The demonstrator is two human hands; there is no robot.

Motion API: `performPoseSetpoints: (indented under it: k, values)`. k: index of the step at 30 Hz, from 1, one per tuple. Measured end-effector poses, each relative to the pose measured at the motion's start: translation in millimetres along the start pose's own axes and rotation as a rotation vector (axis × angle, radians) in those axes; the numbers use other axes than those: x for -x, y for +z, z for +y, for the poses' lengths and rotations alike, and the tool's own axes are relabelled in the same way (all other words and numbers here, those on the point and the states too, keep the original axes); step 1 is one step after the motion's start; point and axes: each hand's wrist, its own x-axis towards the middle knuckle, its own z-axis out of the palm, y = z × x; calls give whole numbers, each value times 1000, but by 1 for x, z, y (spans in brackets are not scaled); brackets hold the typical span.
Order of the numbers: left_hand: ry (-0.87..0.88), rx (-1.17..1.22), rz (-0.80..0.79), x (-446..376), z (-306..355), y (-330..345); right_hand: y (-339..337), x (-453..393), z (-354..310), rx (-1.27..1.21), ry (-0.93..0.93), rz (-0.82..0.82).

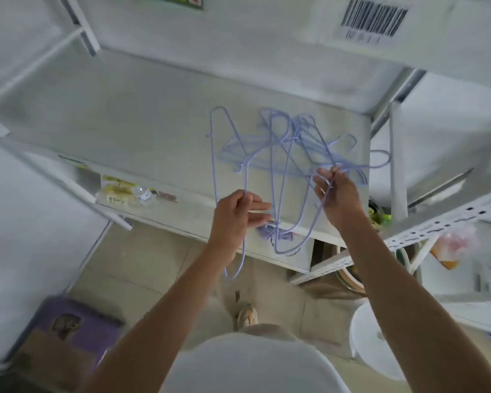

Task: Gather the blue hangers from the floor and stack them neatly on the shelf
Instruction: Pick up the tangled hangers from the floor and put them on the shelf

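I see the blue hangers in a tangle over the white shelf. Left hand pinches one hanger wire at the shelf's front edge; right hand grips several wires.

The left half of the white shelf is lying bare, leaving open room for a hand to come in from the front edge. The right half is being taken up by a tangle of blue hangers, with hooks and wires sticking out toward the right upright post, which is closing off that side. The upper shelf is hanging over the back, limiting room above. The left hand and right hand are occupying the front edge amid the hanger wires.
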Motion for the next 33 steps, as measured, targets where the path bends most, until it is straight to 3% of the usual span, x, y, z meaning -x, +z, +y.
performPoseSetpoints:
  k: [2,4,10,13,18,21,25,29,33]
  values:
    - [-41,-33,-48,-25,-1,7,-8,-23,5,-153,61,-58]
    - [-73,-75,-96,-55,2,13,-2,-44,7,-125,84,-22]
    - [-126,-120,-191,-145,8,40,22,-84,1,393,-34,252]
    - [-204,-143,-183,-176,20,56,25,-88,-5,426,-22,343]
    - [-393,-251,-296,-186,47,61,32,-76,-9,509,-24,312]
    - [-342,-309,-290,-178,50,37,54,-71,-7,672,-152,167]
    - [-190,-345,-127,-152,43,10,88,-60,12,1066,-293,-148]
    - [-78,-829,234,-87,5,-36,114,-40,41,1399,-448,-618]
    - [-271,-882,597,35,-67,-69,122,-4,85,1546,-559,-1012]
